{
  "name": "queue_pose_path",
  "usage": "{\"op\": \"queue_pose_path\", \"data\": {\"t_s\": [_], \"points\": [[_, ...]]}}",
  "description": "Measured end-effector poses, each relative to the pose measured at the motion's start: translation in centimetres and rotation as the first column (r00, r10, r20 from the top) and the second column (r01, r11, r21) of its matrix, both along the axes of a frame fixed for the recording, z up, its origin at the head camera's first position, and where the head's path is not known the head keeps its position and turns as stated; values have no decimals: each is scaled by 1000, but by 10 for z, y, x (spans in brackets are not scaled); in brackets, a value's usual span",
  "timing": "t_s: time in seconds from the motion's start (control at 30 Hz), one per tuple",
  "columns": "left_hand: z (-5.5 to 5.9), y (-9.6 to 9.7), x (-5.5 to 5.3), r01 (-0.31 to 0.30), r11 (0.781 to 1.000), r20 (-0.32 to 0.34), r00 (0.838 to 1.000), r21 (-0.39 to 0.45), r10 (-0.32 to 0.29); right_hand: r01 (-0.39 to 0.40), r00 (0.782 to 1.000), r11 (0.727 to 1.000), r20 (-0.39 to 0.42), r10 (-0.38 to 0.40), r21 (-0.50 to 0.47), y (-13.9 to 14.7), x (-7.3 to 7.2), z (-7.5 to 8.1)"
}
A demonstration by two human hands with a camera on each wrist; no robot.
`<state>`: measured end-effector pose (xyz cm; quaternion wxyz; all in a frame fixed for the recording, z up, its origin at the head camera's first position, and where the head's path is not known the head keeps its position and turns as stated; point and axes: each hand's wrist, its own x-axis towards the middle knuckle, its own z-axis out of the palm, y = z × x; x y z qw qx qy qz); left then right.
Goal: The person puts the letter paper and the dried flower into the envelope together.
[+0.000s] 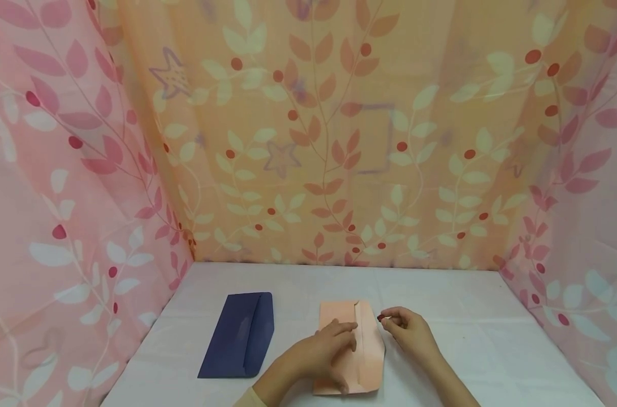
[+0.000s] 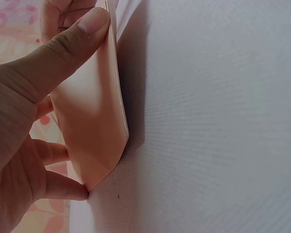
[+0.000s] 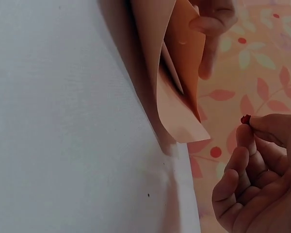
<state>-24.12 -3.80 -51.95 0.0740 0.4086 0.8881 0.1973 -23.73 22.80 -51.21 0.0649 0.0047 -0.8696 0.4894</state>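
The peach envelope (image 1: 339, 316) lies on the white table, its unfolded flap (image 1: 371, 345) to the right. My left hand (image 1: 326, 353) grips the envelope across its width. In the left wrist view the thumb (image 2: 80, 41) presses its edge, with the other fingers round the far side. My right hand (image 1: 412, 333) is just right of the flap and pinches a small dark red piece (image 3: 246, 119) between thumb and forefinger; I cannot tell what it is. In the right wrist view the envelope's mouth (image 3: 172, 73) gapes between its layers.
A dark blue envelope (image 1: 232, 333) lies to the left, its flap also unfolded to the right. The white table (image 1: 466, 316) is enclosed by leaf-patterned cloth (image 1: 328, 141) at the back and both sides. A tiny dark speck (image 3: 148, 195) is on the tabletop.
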Motion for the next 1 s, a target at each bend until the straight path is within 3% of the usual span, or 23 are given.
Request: {"op": "queue_pose_path", "data": {"t_s": [0.27, 0.6, 0.83, 1.0], "points": [[3, -1, 0, 8, 1000, -33, 999, 10, -8, -7, 999, 992, 49, 13, -127, -15, 0, -6], [2, 0, 0, 24, 1000, -12, 1000, 11, -23, 31, 990, 973, 141, 1, -229, -33, 6, -12], [0, -1, -1, 27, 1000, -45, 999, 15, -26, 63, 983, 968, 183, -18, -242, -44, 7, -12], [-3, -1, -1, 45, 998, -57, 997, 33, -43, 37, 979, 959, 203, 21, -279, -50, 7, -18]]}}
